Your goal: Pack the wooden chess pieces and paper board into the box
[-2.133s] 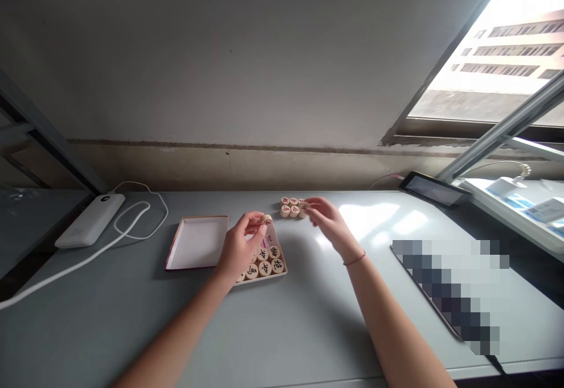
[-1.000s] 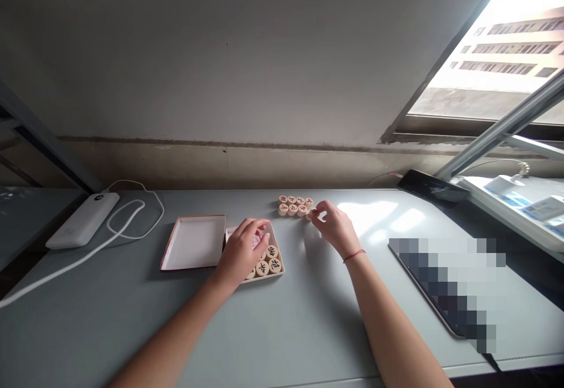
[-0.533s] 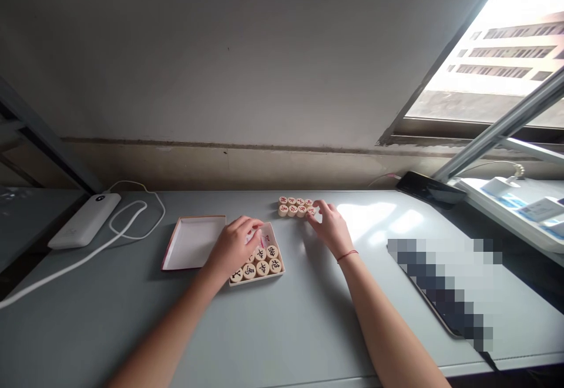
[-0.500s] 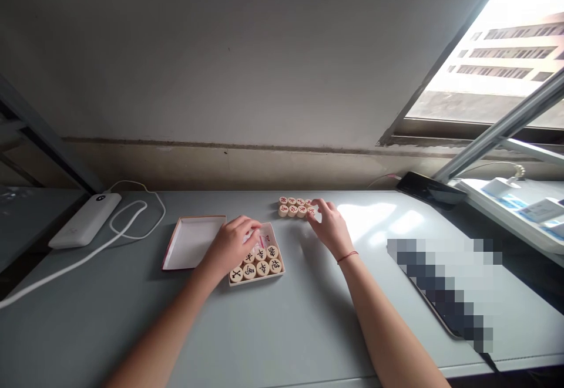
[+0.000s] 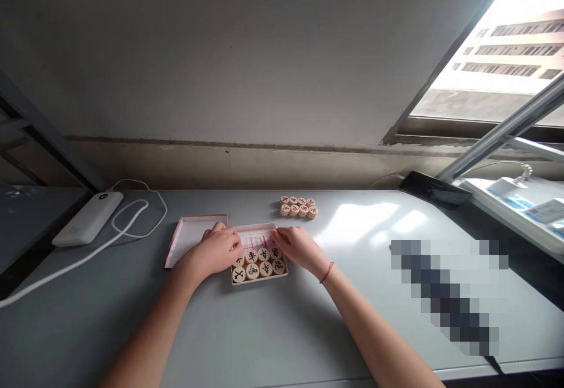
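A shallow white box (image 5: 259, 280) lies on the desk between my hands. Round wooden Chinese chess pieces (image 5: 265, 269) with black characters fill its front part, while a pink-and-red printed surface (image 5: 253, 242) shows behind them. My left hand (image 5: 217, 250) is closed at the box's left side, its fingertips on that edge and partly over a piece. Pinched fingers of my right hand (image 5: 297, 247) grip the box's right edge near the back corner. Farther back, chess pieces with red characters (image 5: 298, 208) stand in two neat rows, apart from both hands.
The box lid (image 5: 187, 238) lies inside-up behind my left hand. A white power bank (image 5: 88, 221) with a white cable (image 5: 88, 259) is at the left. At the right are a dark phone (image 5: 434, 189), a pixelated dark object (image 5: 440, 300) and a shelf (image 5: 520, 206).
My right hand has left the red-character pieces and come forward and left to the box's right edge. My left hand has shifted from over the box to its left side.
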`<state>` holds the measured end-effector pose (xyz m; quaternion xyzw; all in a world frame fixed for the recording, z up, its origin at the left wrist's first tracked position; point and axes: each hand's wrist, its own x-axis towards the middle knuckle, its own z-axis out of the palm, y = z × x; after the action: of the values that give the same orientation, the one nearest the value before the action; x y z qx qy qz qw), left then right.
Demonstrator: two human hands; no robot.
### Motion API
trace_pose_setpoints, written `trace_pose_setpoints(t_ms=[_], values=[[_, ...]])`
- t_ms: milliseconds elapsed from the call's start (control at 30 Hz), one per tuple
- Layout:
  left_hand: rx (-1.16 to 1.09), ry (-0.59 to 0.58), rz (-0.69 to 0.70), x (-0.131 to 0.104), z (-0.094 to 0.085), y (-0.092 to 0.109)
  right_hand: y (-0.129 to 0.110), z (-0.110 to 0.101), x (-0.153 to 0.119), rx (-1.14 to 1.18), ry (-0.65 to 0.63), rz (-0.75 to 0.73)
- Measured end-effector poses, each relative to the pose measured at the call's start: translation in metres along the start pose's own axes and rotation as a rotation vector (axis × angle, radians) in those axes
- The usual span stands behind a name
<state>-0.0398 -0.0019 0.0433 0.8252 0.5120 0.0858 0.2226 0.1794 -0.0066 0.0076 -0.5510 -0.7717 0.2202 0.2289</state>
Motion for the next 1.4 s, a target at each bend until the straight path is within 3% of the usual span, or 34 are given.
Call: trace_pose_setpoints(t_ms=[167,267,433,500,600,700,867,1067,1200,1300,1400], values=[[0.031,-0.156,-0.189,-0.006,-0.014,0.007,-0.002,-0.003,0.0,-0.027,-0.008,0.046],[-0.022,-0.188,-0.179,-0.008,-0.017,0.001,-0.002,-0.005,0.0,0.002,-0.028,0.048],[-0.167,-0.028,-0.043,-0.003,-0.015,-0.005,-0.009,-0.013,-0.003,0.158,0.023,-0.021],[-0.268,0.048,0.011,0.001,-0.012,0.001,-0.014,-0.015,-0.005,0.305,-0.021,-0.052],[-0.451,0.065,0.065,0.007,-0.004,0.01,-0.021,-0.015,-0.006,0.509,-0.117,-0.051],[-0.595,0.116,0.078,0.012,0.007,0.014,-0.017,-0.014,-0.004,0.607,-0.074,-0.015],[-0.665,0.294,-0.008,0.018,0.017,0.007,0.012,-0.017,0.005,0.437,0.163,0.192],[-0.737,0.248,-0.097,0.019,0.019,0.003,0.039,-0.013,0.009,0.12,0.211,0.256],[-0.651,0.293,-0.008,0.02,0.027,0.007,0.021,-0.011,0.005,0.151,0.261,0.184],[-0.477,0.408,0.129,0.019,0.033,0.016,-0.006,-0.01,-0.001,0.383,0.173,0.037],[-0.306,0.463,0.249,0.018,0.037,0.023,-0.026,-0.007,-0.006,0.452,0.133,-0.009]])
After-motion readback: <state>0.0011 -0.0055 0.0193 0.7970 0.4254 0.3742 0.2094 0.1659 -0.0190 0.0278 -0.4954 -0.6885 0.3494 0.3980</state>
